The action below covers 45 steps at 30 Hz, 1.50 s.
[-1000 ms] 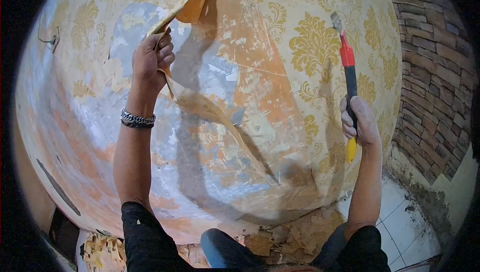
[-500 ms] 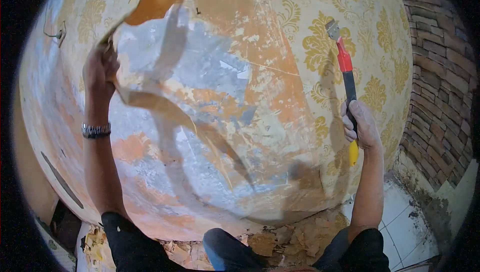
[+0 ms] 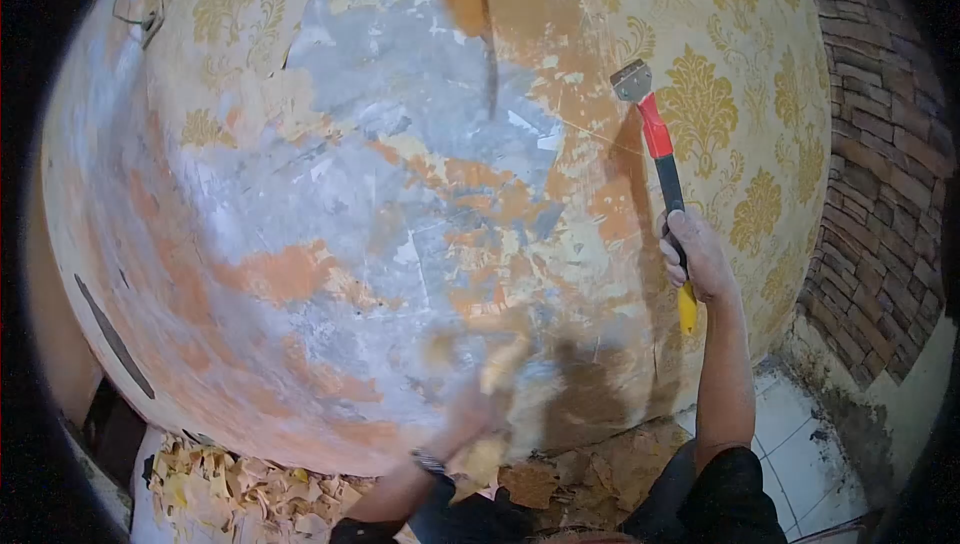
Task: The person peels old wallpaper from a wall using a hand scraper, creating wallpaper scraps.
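A long-handled scraper (image 3: 664, 174) with a metal blade head, red neck, black shaft and yellow end is in my right hand (image 3: 698, 254). My fingers wrap its black shaft, and the blade is up near the edge of the patterned wallpaper (image 3: 705, 104). Low in the middle, my left hand (image 3: 475, 409) is smeared by motion, so I cannot tell what its fingers do. Blurred tan scraps show beside it. In front of both hands is the wall's bared surface (image 3: 400, 194), patchy grey and orange.
Torn wallpaper scraps (image 3: 230, 489) cover the floor along the wall's foot. To the right rises exposed brickwork (image 3: 880, 144), with white floor tiles (image 3: 800, 444) below it. A small fitting with a wire (image 3: 150, 24) sticks out at upper left.
My left hand has swept down and right from the upper left, and the hanging strip of wallpaper has come away from there. My right hand with the scraper has shifted slightly left.
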Each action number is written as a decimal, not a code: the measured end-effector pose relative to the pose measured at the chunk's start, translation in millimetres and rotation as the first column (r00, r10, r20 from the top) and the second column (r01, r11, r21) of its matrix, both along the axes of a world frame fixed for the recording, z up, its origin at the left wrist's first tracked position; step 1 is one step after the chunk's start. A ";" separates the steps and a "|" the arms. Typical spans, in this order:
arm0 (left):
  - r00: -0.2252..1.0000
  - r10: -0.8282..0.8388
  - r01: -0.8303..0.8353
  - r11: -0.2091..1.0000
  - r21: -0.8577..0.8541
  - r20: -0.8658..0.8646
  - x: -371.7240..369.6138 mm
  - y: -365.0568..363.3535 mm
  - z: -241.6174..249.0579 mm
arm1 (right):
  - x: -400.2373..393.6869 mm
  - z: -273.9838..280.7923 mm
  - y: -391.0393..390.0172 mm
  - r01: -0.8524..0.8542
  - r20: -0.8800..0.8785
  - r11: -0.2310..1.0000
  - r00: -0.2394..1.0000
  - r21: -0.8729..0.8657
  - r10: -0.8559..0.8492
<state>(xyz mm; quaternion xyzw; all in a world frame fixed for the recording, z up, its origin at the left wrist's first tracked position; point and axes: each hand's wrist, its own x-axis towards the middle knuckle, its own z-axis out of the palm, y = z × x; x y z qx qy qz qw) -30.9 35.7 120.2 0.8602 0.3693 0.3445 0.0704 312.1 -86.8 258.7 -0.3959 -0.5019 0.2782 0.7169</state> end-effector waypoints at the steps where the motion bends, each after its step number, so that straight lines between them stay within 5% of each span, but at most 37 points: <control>1: 0.989 -0.146 0.146 0.984 0.100 -0.015 16.6 5.7 -42.6 | -2.2 0.2 -1.2 -0.002 0.003 1.000 1.000 -0.006 0.002; 3: 0.956 -0.289 0.292 0.936 0.200 -0.044 45.8 19.9 -108.7 | -2.5 1.4 -5.8 0.073 0.067 0.997 0.995 -0.027 -0.071; 4: 0.860 -0.267 0.412 0.866 0.282 -0.435 57.9 25.0 -132.5 | 0.2 1.3 -8.8 0.076 0.067 0.997 0.995 -0.025 -0.074; 5: 0.637 -0.156 0.547 0.781 0.300 -0.755 63.7 26.7 -143.0 | 3.1 0.0 -12.1 0.118 0.102 0.992 0.988 -0.037 -0.113; 6: 0.637 -0.157 0.549 0.779 0.302 -0.755 66.2 12.4 -125.3 | 6.1 -0.4 -15.5 0.160 0.141 0.986 0.978 -0.047 -0.152; 8: 0.325 -0.359 0.630 0.772 -0.083 -0.875 75.9 -39.7 -42.3 | 11.0 0.8 -25.1 0.159 0.143 0.986 0.978 -0.046 -0.152; 10: 0.429 -0.472 0.245 0.882 -0.403 -0.770 96.7 -44.6 31.0 | 20.3 2.4 -30.1 0.163 0.139 0.986 0.978 -0.040 -0.156; 12: 0.828 -0.388 0.409 0.912 -0.038 -0.406 109.7 -33.3 93.6 | 27.6 -1.8 -33.1 0.150 0.079 0.989 0.986 -0.011 -0.149; 13: 0.900 -0.321 0.422 0.810 0.406 -0.294 124.8 -22.7 135.8 | 30.5 -2.6 -35.2 0.153 0.077 0.988 0.985 -0.009 -0.152; 15: 0.988 -0.153 0.064 0.515 0.855 0.019 153.0 -6.8 215.5 | 34.3 -2.3 -38.5 0.169 0.044 0.986 0.985 0.005 -0.169; 21: 0.982 -0.099 -0.134 0.243 0.961 0.162 189.1 29.1 364.9 | 37.6 2.1 -53.3 0.196 -0.013 0.980 0.980 -0.044 -0.196; 23: 0.957 0.112 -0.280 0.133 0.951 0.266 181.6 34.8 388.9 | 43.8 -0.9 -53.5 0.198 0.001 0.980 0.980 -0.038 -0.198; 27: 0.934 -0.179 -0.255 0.274 0.927 0.310 144.3 49.6 400.6 | 50.8 -2.3 -54.8 0.190 -0.006 0.981 0.982 -0.026 -0.190; 29: 0.842 -0.307 -0.324 0.372 0.870 0.444 122.0 63.4 399.4 | 53.6 -5.0 -52.5 0.183 -0.007 0.983 0.983 -0.009 -0.183; 35: 0.772 -0.427 -0.311 0.391 0.866 0.470 107.6 84.0 360.9 | 54.2 -4.0 -53.7 0.203 -0.023 0.979 0.979 -0.021 -0.203; 40: 0.812 -0.328 -0.289 0.493 0.821 0.483 79.5 70.6 239.2 | 54.2 -4.0 -55.8 0.233 -0.037 0.972 0.972 -0.022 -0.234; 41: 0.819 -0.403 -0.194 0.474 0.859 0.407 77.7 60.9 202.9 | 53.7 -3.1 -56.4 0.233 -0.038 0.972 0.972 -0.022 -0.234; 42: 0.851 -0.383 0.030 0.718 0.695 0.359 57.4 81.8 142.6 | 52.8 -2.3 -57.4 0.223 -0.039 0.975 0.974 -0.019 -0.224; 43: 0.969 -0.245 0.232 0.837 0.496 -0.040 41.2 43.9 120.1 | 51.8 -2.2 -57.0 0.212 -0.036 0.977 0.976 -0.017 -0.213; 44: 0.949 -0.305 0.293 0.753 0.589 -0.082 42.7 38.2 69.3 | 51.1 -3.6 -55.1 0.209 -0.035 0.978 0.977 -0.023 -0.210; 45: 0.926 -0.231 0.341 0.853 0.396 -0.299 43.5 15.5 37.5 | 50.6 -4.9 -53.0 0.208 -0.027 0.978 0.978 -0.023 -0.209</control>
